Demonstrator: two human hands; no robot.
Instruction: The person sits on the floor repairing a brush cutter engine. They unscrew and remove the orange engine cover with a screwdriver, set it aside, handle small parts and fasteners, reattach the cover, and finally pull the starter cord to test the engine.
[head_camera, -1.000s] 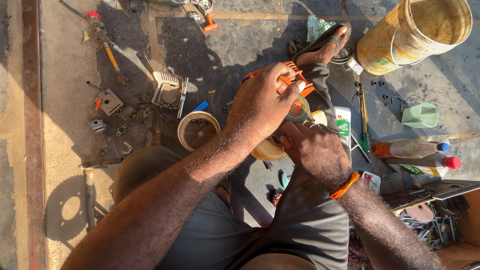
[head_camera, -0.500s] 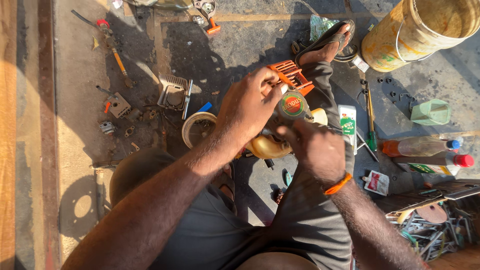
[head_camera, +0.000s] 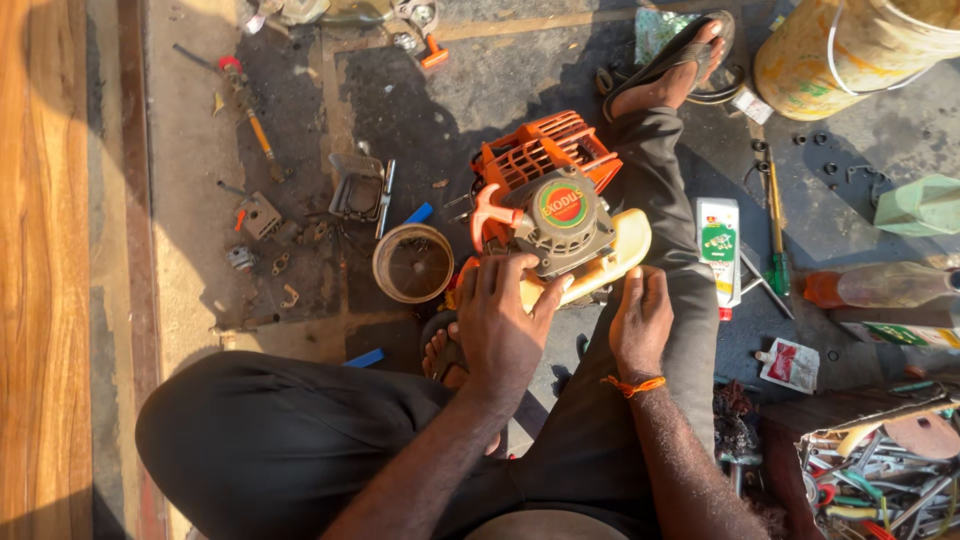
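- Head view shows the person sitting on the ground, knees apart, with dark trousers (head_camera: 300, 440) nearest to the camera.
- The left hand (head_camera: 505, 325) lies on the small engine (head_camera: 555, 215); its fingers (head_camera: 500, 275) are spread wide and press flat on the grey housing and the yellow tank, not closed around it.
- The right hand (head_camera: 640, 325) rests just beside the yellow tank, on the right leg; its fingers are close together and hold nothing. An orange thread (head_camera: 635, 384) is around the wrist.
- The engine sits between the legs, orange guard pointing away, touching the right leg.
- A round cup (head_camera: 413, 263) stands just left of the engine.
- A white tube (head_camera: 718, 245) and a green screwdriver (head_camera: 777, 235) lie right of the leg.
- Farther away, a sandalled foot (head_camera: 670, 65) and a yellow bucket (head_camera: 850, 55).
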